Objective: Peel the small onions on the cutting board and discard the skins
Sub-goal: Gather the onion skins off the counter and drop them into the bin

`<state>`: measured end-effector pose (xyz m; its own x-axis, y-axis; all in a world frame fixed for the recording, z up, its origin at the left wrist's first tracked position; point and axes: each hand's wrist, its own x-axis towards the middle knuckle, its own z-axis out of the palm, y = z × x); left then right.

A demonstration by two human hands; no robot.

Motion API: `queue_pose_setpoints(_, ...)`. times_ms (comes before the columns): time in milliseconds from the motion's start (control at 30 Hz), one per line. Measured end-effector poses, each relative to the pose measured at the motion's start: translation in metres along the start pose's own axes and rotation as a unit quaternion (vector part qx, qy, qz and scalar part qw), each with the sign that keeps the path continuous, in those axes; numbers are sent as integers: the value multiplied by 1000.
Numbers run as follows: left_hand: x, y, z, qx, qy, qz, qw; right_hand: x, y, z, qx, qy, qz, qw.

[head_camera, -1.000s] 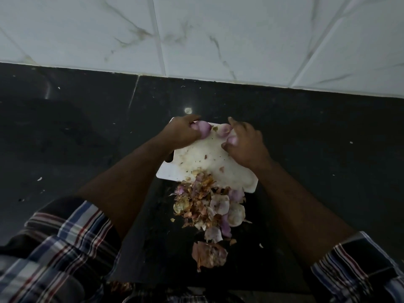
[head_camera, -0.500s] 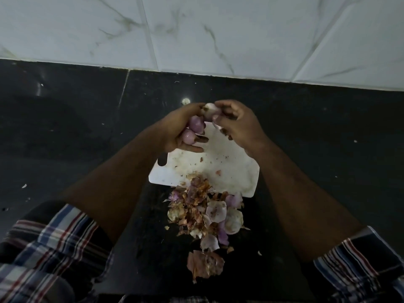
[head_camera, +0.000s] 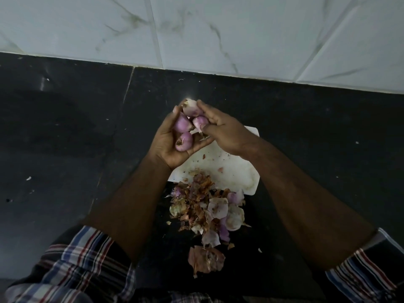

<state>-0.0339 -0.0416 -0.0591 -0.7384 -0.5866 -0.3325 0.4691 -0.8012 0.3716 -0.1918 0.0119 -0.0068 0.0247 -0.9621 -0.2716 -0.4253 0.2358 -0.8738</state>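
My left hand, palm up, cups several peeled purple small onions above the far left corner of the white cutting board. My right hand meets it from the right, its fingers curled round one onion and a pale onion piece at the top. A heap of brown and purple onion skins lies at the board's near edge and spills onto the black counter. A larger loose skin lies nearer to me.
A white marble-tiled wall runs along the counter's far edge. Small skin flecks dot the counter at left and right. Both forearms in plaid sleeves frame the skin heap.
Both hands picked the onions off the board's far end, lifted them and brought them together. The left hand turned palm up with the onions gathered in it.
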Motion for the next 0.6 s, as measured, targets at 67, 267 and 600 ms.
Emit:
queue_pose_setpoints(67, -2, 1, -3, 4, 33, 3, 999, -2, 0, 3, -9, -36, -7, 999)
queue_pose_setpoints(267, -6, 12, -15, 30, 113, 27, 993, 6, 41, -20, -168, 97, 11, 981)
queue_pose_setpoints(600, -6, 19, -36, 99, 158, 105, 977, -65, 53, 63, -204, -103, -138, 964)
